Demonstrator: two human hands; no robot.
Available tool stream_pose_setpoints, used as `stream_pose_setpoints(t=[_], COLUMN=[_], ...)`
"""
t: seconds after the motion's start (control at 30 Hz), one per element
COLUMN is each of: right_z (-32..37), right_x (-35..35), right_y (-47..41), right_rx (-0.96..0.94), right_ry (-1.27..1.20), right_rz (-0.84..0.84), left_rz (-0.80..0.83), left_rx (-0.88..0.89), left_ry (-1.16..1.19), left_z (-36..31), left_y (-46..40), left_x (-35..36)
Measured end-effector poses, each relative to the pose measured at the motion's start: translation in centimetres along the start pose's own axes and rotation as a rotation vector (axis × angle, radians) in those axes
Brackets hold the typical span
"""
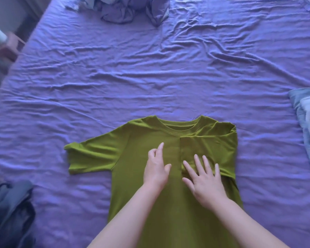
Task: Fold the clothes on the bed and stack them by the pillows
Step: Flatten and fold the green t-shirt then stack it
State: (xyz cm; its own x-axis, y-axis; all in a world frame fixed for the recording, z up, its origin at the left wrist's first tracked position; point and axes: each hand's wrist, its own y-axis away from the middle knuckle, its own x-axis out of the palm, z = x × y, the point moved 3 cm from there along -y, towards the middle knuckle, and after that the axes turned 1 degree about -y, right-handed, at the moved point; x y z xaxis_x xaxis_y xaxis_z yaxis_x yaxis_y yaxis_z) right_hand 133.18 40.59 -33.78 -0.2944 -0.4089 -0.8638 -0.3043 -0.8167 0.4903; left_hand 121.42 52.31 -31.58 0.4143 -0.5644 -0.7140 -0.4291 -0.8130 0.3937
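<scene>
A green T-shirt [141, 140] lies flat on the purple bed sheet [150, 77], collar away from me. Its right side and sleeve are folded inward over the chest; the left sleeve still spreads out to the left. My right hand [204, 179] rests flat on the folded-in part with fingers spread and straight. My left hand [157, 167] lies on the shirt's middle, just left of the fold's edge, fingers relaxed and holding nothing.
A crumpled pale lilac heap of cloth [129, 9] sits at the far edge of the bed. Light blue and white clothes [308, 126] lie at the right edge. Dark blue denim [7, 208] lies at the near left. The bed's left edge runs diagonally at upper left.
</scene>
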Motion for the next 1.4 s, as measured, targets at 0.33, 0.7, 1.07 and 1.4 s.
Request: stream_pose_setpoints(t=[0.33, 0.7, 1.07, 1.4], right_z=[12.2, 23.9, 26.7, 21.2], right_x=[-1.6, -0.6, -4.0, -8.5], right_y=[-1.7, -7.6, -6.5, -4.2], right_rx=[-0.194, -0.250, -0.262, 0.143], right_ry=[-0.077, -0.018, -0.303, -0.953], right_rz=[0.000, -0.062, -0.218, -0.387], left_rz=[-0.213, -0.313, -0.131, 0.572], left_rx=[-0.248, -0.233, -0.235, -0.177], left_ry=[0.078, -0.258, 0.261, 0.960], left_z=[11.2, 21.2, 19.8, 8.0], left_y=[1.8, -4.2, -4.9, -1.2], left_x=[-10.6, -19.3, -21.5, -16.1])
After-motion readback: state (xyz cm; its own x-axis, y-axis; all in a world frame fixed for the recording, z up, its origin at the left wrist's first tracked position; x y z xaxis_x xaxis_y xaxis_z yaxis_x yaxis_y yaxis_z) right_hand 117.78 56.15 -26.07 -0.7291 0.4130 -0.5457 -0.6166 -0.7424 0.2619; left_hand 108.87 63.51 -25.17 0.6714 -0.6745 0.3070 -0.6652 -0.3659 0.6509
